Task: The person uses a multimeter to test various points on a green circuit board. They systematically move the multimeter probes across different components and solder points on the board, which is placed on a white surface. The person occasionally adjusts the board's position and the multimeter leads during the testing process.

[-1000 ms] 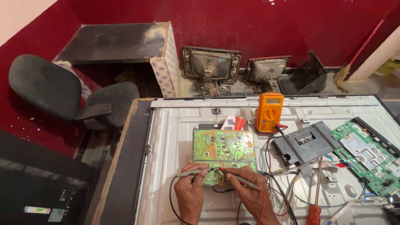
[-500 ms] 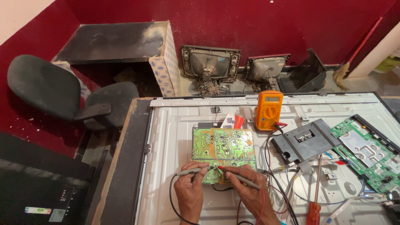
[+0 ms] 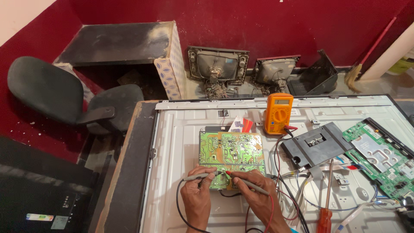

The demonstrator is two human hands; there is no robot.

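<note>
Head view, left hand pinching a grey probe, right hand gripping a red-tipped probe, tips seemingly touching the green circuit board on a white panel, orange multimeter beyond, old picture tubes against the red wall.

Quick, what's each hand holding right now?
Left hand: closed on a thin grey meter probe.
Right hand: closed on a thin red-tipped meter probe.

Support surface: white metal back panel of a flat television, lying flat. On it: green circuit board at centre, orange multimeter behind, dark plastic cover to the right, second green board far right, red-handled screwdriver, loose cables.
</note>
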